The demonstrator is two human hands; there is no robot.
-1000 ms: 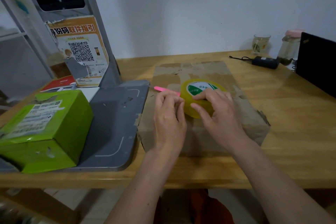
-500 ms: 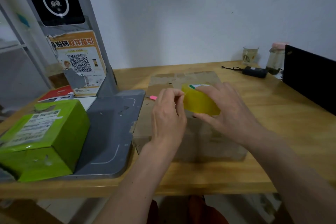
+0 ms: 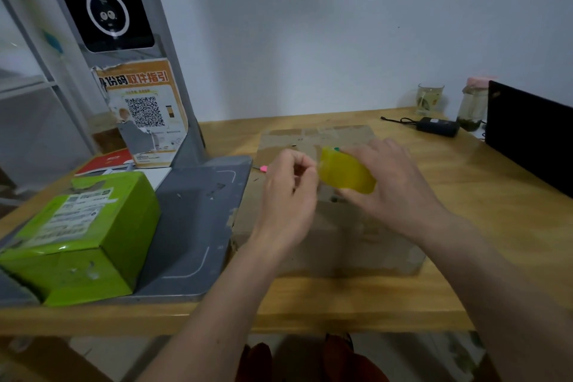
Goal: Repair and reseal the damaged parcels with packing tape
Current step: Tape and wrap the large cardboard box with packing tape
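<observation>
The right hand (image 3: 393, 183) grips the yellow tape roll (image 3: 345, 175), hiding its far side. At nine o'clock of it, the left hand (image 3: 286, 192) has its fingers (image 3: 305, 164) pinched together; any tape end there is blurred. Both hover over the cardboard parcel (image 3: 341, 236).

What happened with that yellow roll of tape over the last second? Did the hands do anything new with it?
The right hand lifted the yellow roll of packing tape off the brown cardboard parcel and tipped it on edge. The left hand went from picking at the roll to pinching beside its rim, seemingly pulling the tape's end. The parcel, the green box on the grey tray and the wooden table did not move.
</observation>
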